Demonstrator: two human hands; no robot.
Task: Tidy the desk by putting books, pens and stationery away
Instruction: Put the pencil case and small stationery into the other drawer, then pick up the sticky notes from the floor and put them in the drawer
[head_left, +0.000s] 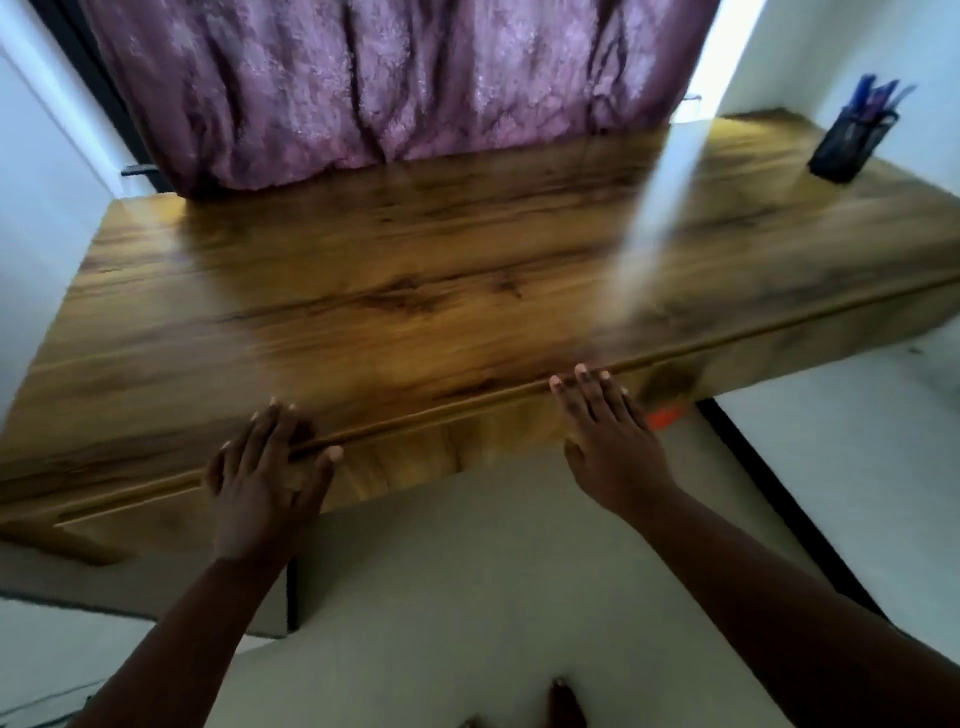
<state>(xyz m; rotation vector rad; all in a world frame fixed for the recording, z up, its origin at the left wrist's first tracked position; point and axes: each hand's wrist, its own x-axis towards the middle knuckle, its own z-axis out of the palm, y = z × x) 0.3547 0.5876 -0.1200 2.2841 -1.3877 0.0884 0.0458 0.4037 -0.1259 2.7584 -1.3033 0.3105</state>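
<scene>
Resting against the front edge of the wooden desk (395, 291), both hands lie flat with fingers spread and hold nothing. Left hand (267, 470) covers the lip above the drawer front (441, 447), fingertips touching the desktop. Right hand (608, 431) lies over the same edge further right, fingertips at the lip. Black mesh pen holder (852, 143) stands at the far right corner of the desk, with blue pens (878, 96) upright in it, well apart from both hands. A small orange item (665, 417) shows just beside the right hand, below the desk edge; what it is cannot be told. Purple curtain (395, 78) hangs behind the desk. View is motion-blurred.
</scene>
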